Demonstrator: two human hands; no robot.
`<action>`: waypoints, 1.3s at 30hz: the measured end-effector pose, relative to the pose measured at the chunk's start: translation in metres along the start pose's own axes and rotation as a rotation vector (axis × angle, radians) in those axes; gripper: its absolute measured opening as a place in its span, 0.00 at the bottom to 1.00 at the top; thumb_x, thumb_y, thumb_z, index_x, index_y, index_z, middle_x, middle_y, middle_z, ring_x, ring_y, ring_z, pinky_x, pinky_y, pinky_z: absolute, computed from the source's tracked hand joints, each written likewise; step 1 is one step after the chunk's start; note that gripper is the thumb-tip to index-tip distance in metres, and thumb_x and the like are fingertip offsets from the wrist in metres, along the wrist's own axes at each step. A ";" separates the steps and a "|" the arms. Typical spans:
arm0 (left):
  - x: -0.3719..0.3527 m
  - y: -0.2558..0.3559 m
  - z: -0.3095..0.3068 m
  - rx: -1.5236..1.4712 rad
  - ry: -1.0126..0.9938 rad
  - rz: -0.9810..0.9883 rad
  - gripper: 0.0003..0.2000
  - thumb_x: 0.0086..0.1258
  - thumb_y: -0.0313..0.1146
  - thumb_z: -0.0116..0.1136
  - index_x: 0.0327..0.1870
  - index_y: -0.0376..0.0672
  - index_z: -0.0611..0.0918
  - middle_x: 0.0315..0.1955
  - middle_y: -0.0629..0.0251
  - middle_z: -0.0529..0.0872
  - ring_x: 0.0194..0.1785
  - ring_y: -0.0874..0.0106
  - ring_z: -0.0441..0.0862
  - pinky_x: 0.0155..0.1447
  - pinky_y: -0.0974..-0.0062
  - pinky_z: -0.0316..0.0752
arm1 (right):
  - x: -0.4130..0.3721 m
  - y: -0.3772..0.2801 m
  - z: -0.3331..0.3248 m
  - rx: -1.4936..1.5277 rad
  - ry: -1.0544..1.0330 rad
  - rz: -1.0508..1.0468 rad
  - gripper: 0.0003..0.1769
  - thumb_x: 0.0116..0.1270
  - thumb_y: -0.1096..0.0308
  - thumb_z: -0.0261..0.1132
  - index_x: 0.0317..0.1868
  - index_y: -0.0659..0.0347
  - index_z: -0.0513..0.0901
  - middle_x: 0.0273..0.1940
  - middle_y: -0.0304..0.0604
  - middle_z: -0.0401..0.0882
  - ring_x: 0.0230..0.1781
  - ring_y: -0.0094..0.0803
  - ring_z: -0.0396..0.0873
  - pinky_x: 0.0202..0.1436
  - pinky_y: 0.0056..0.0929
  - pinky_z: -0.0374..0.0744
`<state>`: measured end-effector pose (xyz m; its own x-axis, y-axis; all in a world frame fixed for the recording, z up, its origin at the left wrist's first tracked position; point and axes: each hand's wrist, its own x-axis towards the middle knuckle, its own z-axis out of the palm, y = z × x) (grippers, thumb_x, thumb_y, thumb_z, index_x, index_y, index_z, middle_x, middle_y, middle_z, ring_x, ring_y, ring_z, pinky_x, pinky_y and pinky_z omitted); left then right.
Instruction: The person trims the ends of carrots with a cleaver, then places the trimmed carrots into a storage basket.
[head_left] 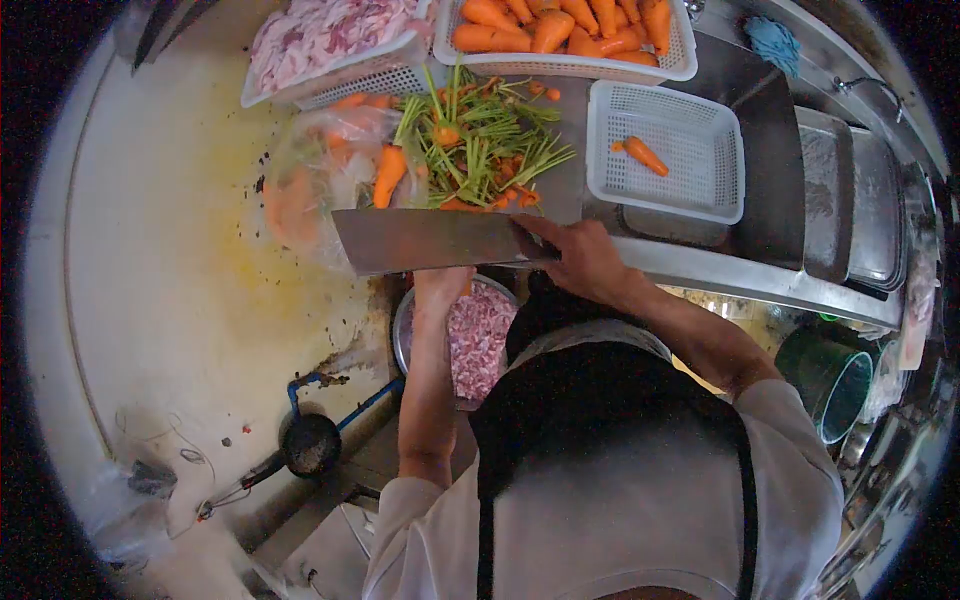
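Steel cleaver point(430, 240), likely heavy, rigid; my right hand point(585, 262) grips its handle; left hand point(440, 287) half hidden, grip unclear.

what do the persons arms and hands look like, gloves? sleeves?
No gloves show on either the left hand or the right hand, and both forearms are uncovered. The white shirt's left sleeve and right sleeve end near the elbows. A black apron with thin straps lies over the shirt.
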<state>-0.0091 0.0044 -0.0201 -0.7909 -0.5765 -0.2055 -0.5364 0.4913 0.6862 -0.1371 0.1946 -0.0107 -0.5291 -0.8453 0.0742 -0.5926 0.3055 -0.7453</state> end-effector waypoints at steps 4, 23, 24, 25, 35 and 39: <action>0.009 -0.039 0.000 0.103 0.028 0.118 0.18 0.66 0.37 0.61 0.54 0.40 0.79 0.48 0.58 0.82 0.54 0.65 0.78 0.60 0.66 0.72 | 0.000 0.000 -0.001 0.016 -0.006 -0.022 0.32 0.56 0.69 0.67 0.64 0.50 0.73 0.30 0.56 0.83 0.31 0.55 0.82 0.36 0.50 0.80; -0.040 0.021 -0.062 -0.836 0.082 -0.012 0.23 0.48 0.19 0.58 0.50 0.35 0.77 0.30 0.64 0.81 0.31 0.78 0.78 0.38 0.78 0.75 | 0.038 0.111 0.043 -0.321 -0.159 0.098 0.25 0.58 0.70 0.62 0.59 0.51 0.80 0.35 0.55 0.84 0.35 0.52 0.83 0.41 0.47 0.80; -0.037 0.016 -0.061 -0.843 0.107 -0.013 0.23 0.48 0.19 0.58 0.50 0.35 0.77 0.30 0.64 0.81 0.31 0.78 0.78 0.38 0.78 0.75 | 0.042 0.103 0.039 -0.327 -0.168 0.075 0.25 0.58 0.70 0.62 0.59 0.51 0.80 0.35 0.55 0.84 0.35 0.52 0.83 0.41 0.47 0.80; -0.032 0.008 -0.057 -0.797 0.141 0.033 0.23 0.48 0.19 0.59 0.50 0.35 0.77 0.31 0.65 0.81 0.32 0.77 0.79 0.39 0.78 0.75 | 0.037 0.088 0.029 -0.191 -0.146 0.037 0.24 0.61 0.65 0.62 0.59 0.53 0.77 0.36 0.56 0.83 0.37 0.54 0.83 0.43 0.51 0.80; -0.013 -0.025 0.002 -0.549 0.286 0.107 0.19 0.58 0.27 0.64 0.52 0.37 0.78 0.44 0.60 0.81 0.50 0.72 0.78 0.50 0.70 0.76 | 0.011 -0.018 0.011 -0.017 0.116 -0.306 0.29 0.58 0.68 0.66 0.63 0.51 0.75 0.37 0.52 0.84 0.35 0.52 0.83 0.40 0.46 0.80; -0.013 -0.053 0.018 -0.651 0.367 0.164 0.17 0.62 0.30 0.65 0.51 0.38 0.79 0.49 0.59 0.80 0.55 0.71 0.76 0.53 0.69 0.76 | 0.010 -0.009 0.020 -0.023 -0.082 -0.111 0.29 0.60 0.66 0.66 0.64 0.50 0.74 0.36 0.53 0.84 0.34 0.53 0.83 0.40 0.49 0.79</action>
<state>0.0236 -0.0023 -0.0665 -0.6357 -0.7653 0.1011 -0.0493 0.1710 0.9840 -0.1249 0.1746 -0.0166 -0.4084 -0.9073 0.1004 -0.6594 0.2172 -0.7198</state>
